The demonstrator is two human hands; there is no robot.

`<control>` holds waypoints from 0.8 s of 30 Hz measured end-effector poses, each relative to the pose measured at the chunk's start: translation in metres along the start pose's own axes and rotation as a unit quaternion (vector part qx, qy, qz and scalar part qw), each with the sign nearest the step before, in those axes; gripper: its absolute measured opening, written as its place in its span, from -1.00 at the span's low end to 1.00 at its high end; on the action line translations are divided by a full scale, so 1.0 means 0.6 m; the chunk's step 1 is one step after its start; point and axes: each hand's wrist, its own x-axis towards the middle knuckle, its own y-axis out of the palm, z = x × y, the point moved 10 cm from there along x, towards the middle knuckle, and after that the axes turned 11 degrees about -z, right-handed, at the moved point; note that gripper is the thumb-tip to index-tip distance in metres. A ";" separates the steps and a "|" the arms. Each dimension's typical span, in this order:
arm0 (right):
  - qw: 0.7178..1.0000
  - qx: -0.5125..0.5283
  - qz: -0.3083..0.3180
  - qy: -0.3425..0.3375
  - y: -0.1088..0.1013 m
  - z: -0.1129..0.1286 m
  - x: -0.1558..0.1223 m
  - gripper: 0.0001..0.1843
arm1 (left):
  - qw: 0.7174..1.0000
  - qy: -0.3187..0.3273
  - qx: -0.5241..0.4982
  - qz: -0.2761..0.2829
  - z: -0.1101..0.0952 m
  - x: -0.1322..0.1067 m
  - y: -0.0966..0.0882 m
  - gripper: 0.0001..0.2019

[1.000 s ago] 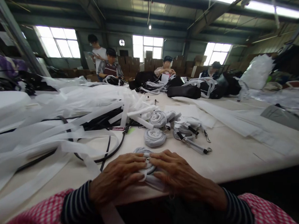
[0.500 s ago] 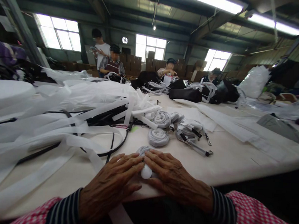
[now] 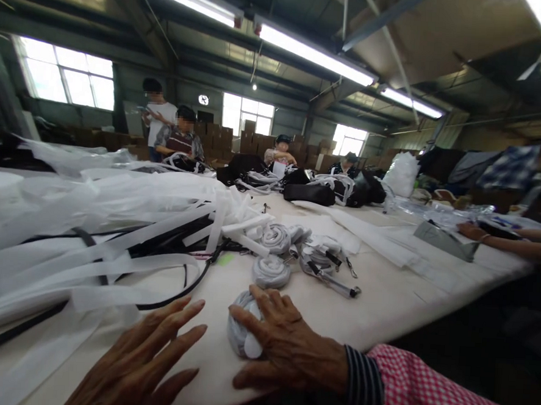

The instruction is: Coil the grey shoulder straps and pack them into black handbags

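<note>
A coiled pale grey strap in a thin wrapping [image 3: 240,338], with a round white piece on it, lies flat near the table's front edge. Over its right side rests my right hand [image 3: 285,335], fingers stretched across the top and thumb apart below. My left hand [image 3: 151,360] is to the left of this coil, fingers spread, touching nothing that I can see. Just beyond lies a similar coiled strap [image 3: 270,271]. Behind that sits another coil [image 3: 275,237], and to the right a bundle of wrapped straps [image 3: 322,256] with black ends and metal clips.
Long white wrapping strips [image 3: 111,260] and black straps [image 3: 147,307] cover the table's left side. Black bags [image 3: 308,194] stand at the back. White sheets [image 3: 369,233] lie at the right. A co-worker's arm [image 3: 506,241] reaches in at the far right; other people sit or stand beyond.
My hands have come apart: the left has moved away to the left with its fingers spread. The right stays on the coil, now more exposed. The view has turned to the right.
</note>
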 end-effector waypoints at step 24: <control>0.998 0.000 -0.063 0.030 -0.101 -0.048 0.025 -0.92 | 0.917 -0.169 -0.297 0.205 -0.056 0.131 0.154 -0.87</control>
